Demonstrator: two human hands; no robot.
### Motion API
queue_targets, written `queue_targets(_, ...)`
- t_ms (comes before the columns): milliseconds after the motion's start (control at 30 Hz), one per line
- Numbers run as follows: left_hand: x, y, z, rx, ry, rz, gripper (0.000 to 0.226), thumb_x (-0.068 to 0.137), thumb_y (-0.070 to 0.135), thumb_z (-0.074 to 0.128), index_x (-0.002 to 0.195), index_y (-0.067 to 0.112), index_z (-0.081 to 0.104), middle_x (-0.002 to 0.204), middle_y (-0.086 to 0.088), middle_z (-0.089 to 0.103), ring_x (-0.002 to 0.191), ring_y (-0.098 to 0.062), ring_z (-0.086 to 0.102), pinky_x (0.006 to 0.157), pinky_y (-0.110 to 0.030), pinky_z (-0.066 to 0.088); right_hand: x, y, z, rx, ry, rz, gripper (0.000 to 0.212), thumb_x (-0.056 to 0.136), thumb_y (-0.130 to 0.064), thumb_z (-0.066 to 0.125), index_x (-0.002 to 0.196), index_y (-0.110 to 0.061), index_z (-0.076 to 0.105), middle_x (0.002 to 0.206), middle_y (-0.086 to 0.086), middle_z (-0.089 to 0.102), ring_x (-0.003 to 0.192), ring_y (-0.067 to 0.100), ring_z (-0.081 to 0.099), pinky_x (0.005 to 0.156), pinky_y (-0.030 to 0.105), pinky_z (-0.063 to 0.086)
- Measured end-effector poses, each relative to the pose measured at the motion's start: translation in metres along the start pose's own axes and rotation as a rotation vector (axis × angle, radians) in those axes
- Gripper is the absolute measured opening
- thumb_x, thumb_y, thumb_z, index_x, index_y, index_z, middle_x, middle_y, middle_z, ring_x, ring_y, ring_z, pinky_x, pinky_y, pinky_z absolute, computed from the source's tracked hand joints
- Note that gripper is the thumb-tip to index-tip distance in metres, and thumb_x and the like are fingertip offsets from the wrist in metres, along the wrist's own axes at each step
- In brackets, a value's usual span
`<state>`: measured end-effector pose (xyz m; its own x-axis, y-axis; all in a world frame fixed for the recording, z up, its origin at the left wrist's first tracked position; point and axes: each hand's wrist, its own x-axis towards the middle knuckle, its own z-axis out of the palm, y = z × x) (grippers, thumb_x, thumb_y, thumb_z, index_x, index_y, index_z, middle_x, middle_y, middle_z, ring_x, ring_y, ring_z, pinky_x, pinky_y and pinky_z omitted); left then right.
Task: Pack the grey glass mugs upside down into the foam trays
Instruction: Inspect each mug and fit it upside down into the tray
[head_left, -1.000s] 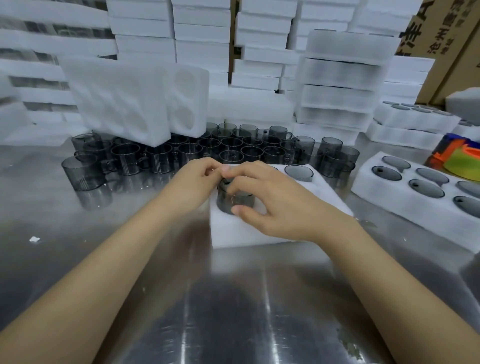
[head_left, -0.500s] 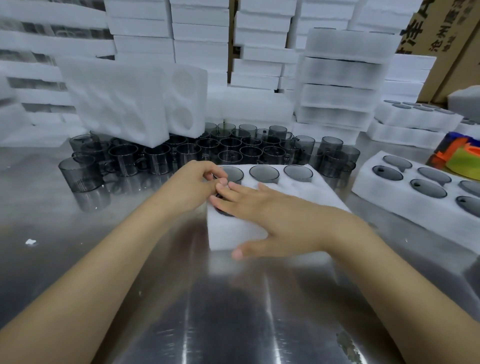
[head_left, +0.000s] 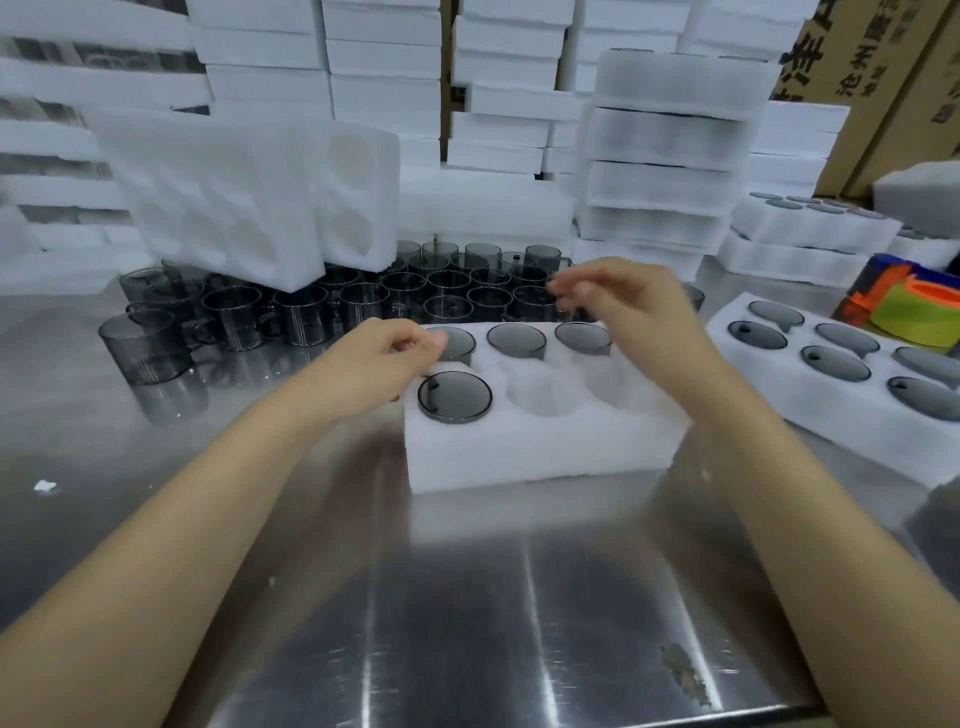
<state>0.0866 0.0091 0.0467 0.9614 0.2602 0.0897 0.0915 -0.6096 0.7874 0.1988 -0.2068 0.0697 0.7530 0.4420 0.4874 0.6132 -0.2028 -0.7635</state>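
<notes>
A white foam tray (head_left: 540, 447) lies in front of me with grey mugs upside down in it. Its far row is full, and one more mug (head_left: 454, 397) sits in the near-left pocket. The near-middle pocket (head_left: 540, 395) is bare, and my right forearm partly hides the near-right one. My left hand (head_left: 384, 358) rests at the tray's left edge, fingers loosely curled, holding nothing. My right hand (head_left: 623, 296) hovers above the tray's far right corner, fingers apart and blurred, close to the cluster of upright grey mugs (head_left: 363, 306) behind the tray.
A filled foam tray (head_left: 831, 384) lies at the right, with more filled trays (head_left: 810, 223) stacked behind it. Empty foam trays (head_left: 244, 197) lean over the mugs. Foam stacks (head_left: 665, 145) and cardboard boxes (head_left: 883, 67) line the back. A colourful object (head_left: 914, 306) sits far right. The tabletop is steel (head_left: 467, 597).
Both hands pressed a mug into the near-left pocket and let go. My right hand has lifted and moved back toward the loose mugs; the left has drawn slightly aside.
</notes>
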Motion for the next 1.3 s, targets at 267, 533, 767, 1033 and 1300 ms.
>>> queue_targets(267, -0.002, -0.005, 0.001, 0.032, -0.042, -0.033, 0.030, 0.077, 0.056, 0.068, 0.103, 0.041, 0.064, 0.112, 0.014, 0.041, 0.094, 0.006, 0.048, 0.076, -0.012, 0.034, 0.013, 0.103, -0.031, -0.520, 0.281, 0.137, 0.041, 0.088, 0.012, 0.042, 0.125, 0.004, 0.058, 0.136, 0.022, 0.050, 0.128, 0.034, 0.046, 0.110, 0.035, 0.032)
queue_targets(533, 0.001, -0.003, 0.011, 0.056, 0.017, -0.021, 0.026, 0.085, 0.053, 0.061, 0.100, 0.032, 0.067, 0.105, 0.010, 0.036, 0.091, 0.006, 0.046, 0.076, -0.014, 0.035, 0.026, 0.118, -0.025, -0.668, 0.158, 0.161, 0.047, 0.091, 0.004, 0.047, 0.138, -0.003, 0.047, 0.127, 0.023, 0.049, 0.113, 0.036, 0.050, 0.092, 0.032, 0.035)
queue_targets(767, 0.002, -0.004, 0.010, 0.060, 0.011, -0.016, 0.026, 0.085, 0.052, 0.061, 0.101, 0.032, 0.067, 0.105, 0.010, 0.037, 0.093, 0.006, 0.045, 0.083, -0.021, 0.035, 0.026, 0.096, -0.026, -0.533, 0.453, -0.045, 0.035, 0.088, 0.004, 0.050, 0.121, 0.000, 0.062, 0.103, 0.020, 0.061, 0.101, 0.034, 0.054, 0.084, 0.022, 0.033)
queue_targets(1033, 0.003, -0.005, 0.011, 0.066, 0.015, -0.009, 0.026, 0.085, 0.052, 0.061, 0.099, 0.032, 0.067, 0.104, 0.008, 0.037, 0.088, 0.006, 0.046, 0.074, -0.016, 0.035, 0.005, 0.023, -0.031, 0.070, 0.151, -0.219, 0.026, 0.080, -0.004, 0.074, 0.093, -0.027, 0.075, 0.085, -0.009, 0.071, 0.076, 0.011, 0.065, 0.075, 0.024, 0.053)
queue_targets(1300, 0.003, -0.005, 0.012, 0.062, 0.026, -0.009, 0.026, 0.085, 0.051, 0.062, 0.100, 0.031, 0.067, 0.103, 0.008, 0.037, 0.088, 0.006, 0.045, 0.074, -0.014, 0.034, -0.011, -0.011, -0.027, -0.029, -0.349, -0.138, 0.017, 0.070, -0.010, 0.084, 0.082, -0.021, 0.077, 0.088, -0.004, 0.072, 0.090, 0.012, 0.063, 0.083, 0.030, 0.048)
